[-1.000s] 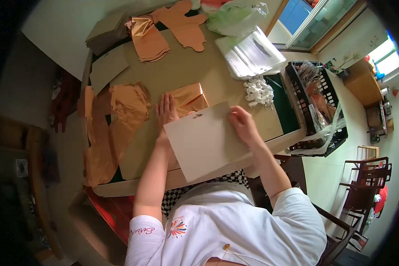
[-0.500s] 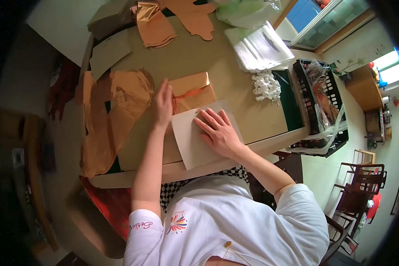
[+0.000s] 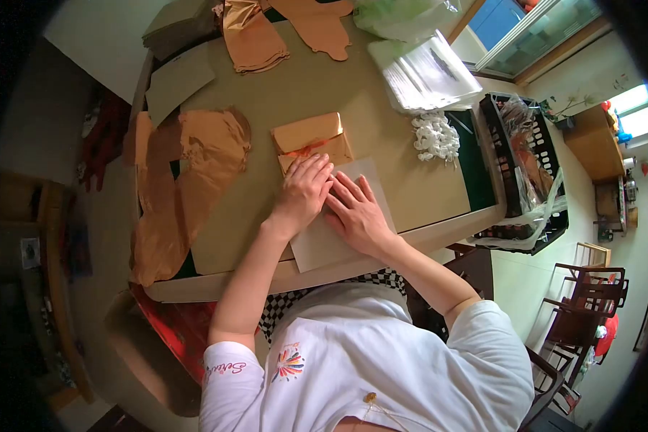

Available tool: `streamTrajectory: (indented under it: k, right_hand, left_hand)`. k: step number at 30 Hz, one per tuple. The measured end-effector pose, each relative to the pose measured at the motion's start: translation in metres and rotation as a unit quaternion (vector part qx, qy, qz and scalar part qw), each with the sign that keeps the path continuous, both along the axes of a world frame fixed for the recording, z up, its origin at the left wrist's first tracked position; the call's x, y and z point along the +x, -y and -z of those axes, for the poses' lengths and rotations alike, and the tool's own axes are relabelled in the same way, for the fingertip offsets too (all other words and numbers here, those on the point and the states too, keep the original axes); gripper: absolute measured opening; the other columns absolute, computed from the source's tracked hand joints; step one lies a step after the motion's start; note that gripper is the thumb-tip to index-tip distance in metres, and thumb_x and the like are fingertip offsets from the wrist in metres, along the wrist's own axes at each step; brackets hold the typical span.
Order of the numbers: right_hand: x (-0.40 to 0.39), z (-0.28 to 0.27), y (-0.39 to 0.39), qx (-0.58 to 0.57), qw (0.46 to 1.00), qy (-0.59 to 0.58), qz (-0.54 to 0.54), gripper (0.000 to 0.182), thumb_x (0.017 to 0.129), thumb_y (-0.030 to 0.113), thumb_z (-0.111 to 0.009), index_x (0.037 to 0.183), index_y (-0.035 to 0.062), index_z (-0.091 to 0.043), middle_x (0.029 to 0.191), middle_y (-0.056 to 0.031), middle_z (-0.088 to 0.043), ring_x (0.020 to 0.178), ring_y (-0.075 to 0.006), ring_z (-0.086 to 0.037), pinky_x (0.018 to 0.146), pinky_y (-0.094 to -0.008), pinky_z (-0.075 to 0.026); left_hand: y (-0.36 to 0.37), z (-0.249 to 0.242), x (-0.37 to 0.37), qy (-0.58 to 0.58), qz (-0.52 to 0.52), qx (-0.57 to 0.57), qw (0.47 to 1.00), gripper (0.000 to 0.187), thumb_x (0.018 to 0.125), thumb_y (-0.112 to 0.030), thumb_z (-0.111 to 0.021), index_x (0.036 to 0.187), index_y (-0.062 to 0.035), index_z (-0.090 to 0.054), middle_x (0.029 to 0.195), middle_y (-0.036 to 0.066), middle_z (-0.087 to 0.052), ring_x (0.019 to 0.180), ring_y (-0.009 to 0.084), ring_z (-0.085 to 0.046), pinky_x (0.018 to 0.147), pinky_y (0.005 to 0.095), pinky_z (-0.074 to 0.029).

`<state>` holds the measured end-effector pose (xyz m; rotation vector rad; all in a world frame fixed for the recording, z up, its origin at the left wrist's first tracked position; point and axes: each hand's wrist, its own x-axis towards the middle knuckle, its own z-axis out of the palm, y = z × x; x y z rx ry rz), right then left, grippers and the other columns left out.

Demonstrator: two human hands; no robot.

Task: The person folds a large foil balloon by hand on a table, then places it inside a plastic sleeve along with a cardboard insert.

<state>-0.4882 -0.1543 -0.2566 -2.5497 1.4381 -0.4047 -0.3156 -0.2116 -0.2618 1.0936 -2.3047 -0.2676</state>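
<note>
A pale grey card (image 3: pixel 371 177) lies on the table near its front edge. Flat on the card rests my right hand (image 3: pixel 358 217), its fingers spread. My left hand (image 3: pixel 302 191) lies beside it, palm down, over the card's left part and the near edge of a folded copper-coloured packet (image 3: pixel 311 135). The left fingers are stretched out, with tips close to the right hand's. A reddish strip shows across the packet just beyond them. What lies beneath my palms is hidden.
Crumpled brown foil (image 3: pixel 212 155) covers the table's left side. More foil pieces (image 3: pixel 252 39) and a grey card (image 3: pixel 178 83) are at the back. White plastic sleeves (image 3: pixel 428 75), white string loops (image 3: pixel 435 137) and a black crate (image 3: pixel 515 165) are on the right.
My left hand has moved right, from the packet's left side onto its near edge and the card. My right hand has stayed on the card.
</note>
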Motion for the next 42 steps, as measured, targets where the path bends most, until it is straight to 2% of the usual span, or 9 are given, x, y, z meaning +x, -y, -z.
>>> streamTrajectory:
  k: [7,10,16,19,22,31,34,38,42]
  right_hand:
    - [0.002,-0.004,0.000,0.012,1.000,0.006,0.003,0.051,0.094,0.031,-0.051,0.142,0.0166,-0.042,0.149,-0.0101,-0.037,0.142,-0.0280,-0.027,0.116,-0.0501,-0.016]
    - [0.002,-0.006,0.000,0.006,1.000,0.010,0.001,0.051,0.094,0.030,-0.051,0.142,0.0167,-0.042,0.149,-0.0101,-0.036,0.141,-0.0274,-0.028,0.116,-0.0500,-0.016]
    - [0.001,-0.001,-0.001,-0.009,1.000,-0.007,-0.004,0.049,0.097,0.033,-0.046,0.143,0.0171,-0.041,0.150,-0.0098,-0.035,0.142,-0.0263,-0.027,0.116,-0.0508,-0.015]
    - [0.001,0.001,-0.001,-0.010,1.000,-0.013,-0.005,0.049,0.097,0.034,-0.044,0.143,0.0168,-0.040,0.151,-0.0099,-0.034,0.142,-0.0260,-0.026,0.116,-0.0508,-0.015]
    - [0.001,0.000,-0.001,-0.007,1.000,-0.003,-0.004,0.049,0.097,0.034,-0.044,0.142,0.0160,-0.041,0.151,-0.0104,-0.034,0.142,-0.0263,-0.026,0.116,-0.0508,-0.015]
    - [0.001,-0.003,-0.001,0.002,1.000,0.008,-0.001,0.049,0.095,0.033,-0.046,0.141,0.0148,-0.043,0.150,-0.0114,-0.036,0.141,-0.0270,-0.027,0.116,-0.0509,-0.016]
    - [0.002,-0.004,-0.001,0.002,1.000,0.008,0.000,0.049,0.095,0.033,-0.047,0.141,0.0150,-0.043,0.150,-0.0113,-0.035,0.141,-0.0271,-0.028,0.116,-0.0510,-0.016]
    - [0.003,-0.006,0.000,0.005,1.000,0.009,-0.001,0.049,0.095,0.032,-0.048,0.141,0.0154,-0.043,0.150,-0.0110,-0.035,0.141,-0.0273,-0.027,0.116,-0.0514,-0.016]
    - [0.006,-0.006,0.002,0.004,1.000,0.019,-0.001,0.050,0.094,0.030,-0.050,0.142,0.0156,-0.042,0.150,-0.0107,-0.035,0.142,-0.0275,-0.027,0.116,-0.0518,-0.016]
  left_hand:
    - [0.027,0.007,0.032,-0.332,-0.284,0.175,0.882,0.031,0.096,-0.014,-0.050,0.121,0.0019,-0.055,0.122,0.018,-0.058,0.111,0.0325,-0.058,0.091,0.0401,-0.047]
    - [0.069,0.009,0.047,-0.314,-0.259,0.148,0.901,0.034,0.095,-0.020,-0.054,0.121,0.0023,-0.056,0.118,0.021,-0.061,0.106,0.0339,-0.061,0.089,0.0401,-0.048]
    - [0.141,-0.030,0.037,0.039,-0.176,0.273,0.945,0.051,0.093,-0.044,-0.055,0.110,0.0045,-0.062,0.097,0.018,-0.068,0.088,0.0251,-0.066,0.079,0.0357,-0.050]
    - [0.166,-0.037,0.034,0.090,-0.163,0.356,0.916,0.055,0.088,-0.052,-0.060,0.097,0.0020,-0.066,0.091,0.014,-0.068,0.085,0.0220,-0.065,0.076,0.0351,-0.050]
    - [0.172,-0.048,0.052,-0.011,-0.176,0.550,0.816,0.054,0.084,-0.054,-0.064,0.094,-0.0011,-0.065,0.089,0.009,-0.067,0.083,0.0186,-0.064,0.076,0.0357,-0.050]
    - [0.109,-0.019,0.077,-0.374,-0.128,0.532,0.749,0.028,0.086,-0.025,-0.070,0.098,-0.0009,-0.065,0.092,0.008,-0.068,0.077,0.0178,-0.067,0.075,0.0314,-0.056]
    - [0.087,-0.024,0.069,-0.344,-0.117,0.585,0.725,0.027,0.083,-0.020,-0.072,0.099,0.0010,-0.066,0.090,0.008,-0.068,0.077,0.0173,-0.067,0.073,0.0302,-0.056]
    - [0.066,-0.028,0.059,-0.200,-0.110,0.557,0.799,0.017,0.079,-0.014,-0.075,0.087,0.0009,-0.070,0.074,0.004,-0.066,0.065,0.0115,-0.063,0.059,0.0265,-0.052]
    - [0.073,-0.011,0.059,-0.220,-0.138,0.547,0.796,0.020,0.083,-0.016,-0.073,0.096,-0.0004,-0.071,0.082,0.004,-0.070,0.070,0.0117,-0.064,0.064,0.0263,-0.052]
